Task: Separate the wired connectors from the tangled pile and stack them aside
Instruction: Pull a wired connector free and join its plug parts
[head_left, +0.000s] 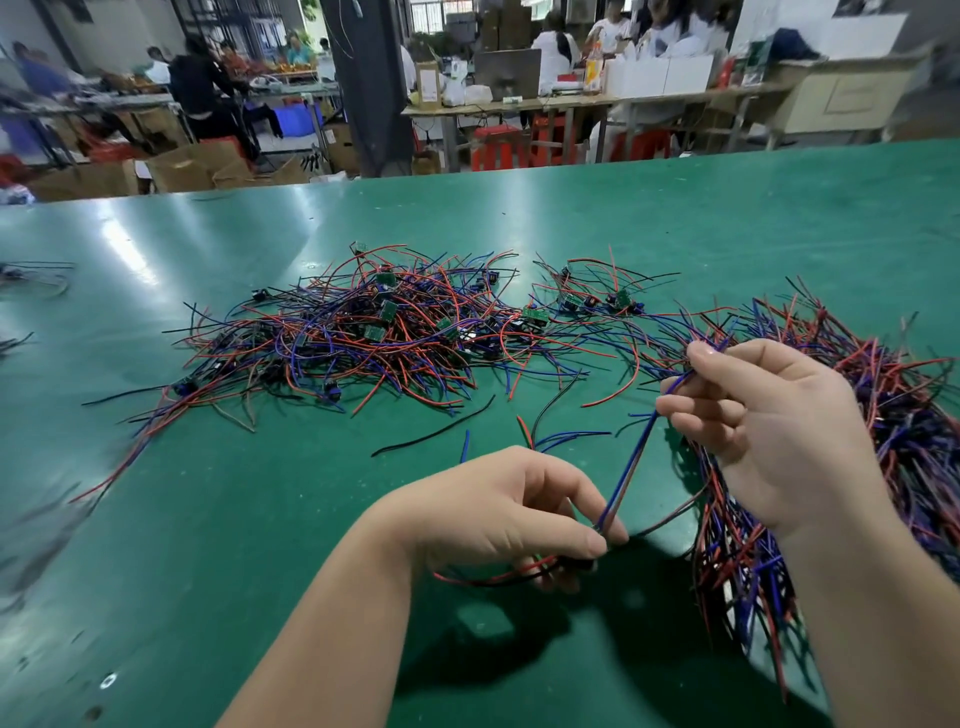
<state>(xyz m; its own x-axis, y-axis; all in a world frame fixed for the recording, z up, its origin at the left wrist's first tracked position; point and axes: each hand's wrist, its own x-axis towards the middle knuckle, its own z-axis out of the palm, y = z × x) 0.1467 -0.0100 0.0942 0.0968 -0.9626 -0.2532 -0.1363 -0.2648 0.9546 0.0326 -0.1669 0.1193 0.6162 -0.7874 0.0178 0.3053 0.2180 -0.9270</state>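
Green matting covered the table (260, 519), and I took the tangled pile (363, 332) at its middle as my landmark. Nearer me than the pile, my left hand (511, 509) pinched a blue wire (626, 467) between thumb and forefinger; the right hand (769, 421) pinched the same wire's upper end. Right of the pile lay the sorted stack (841, 467) (red, blue, black leads). I could read no writing on the small green boards (387, 310).
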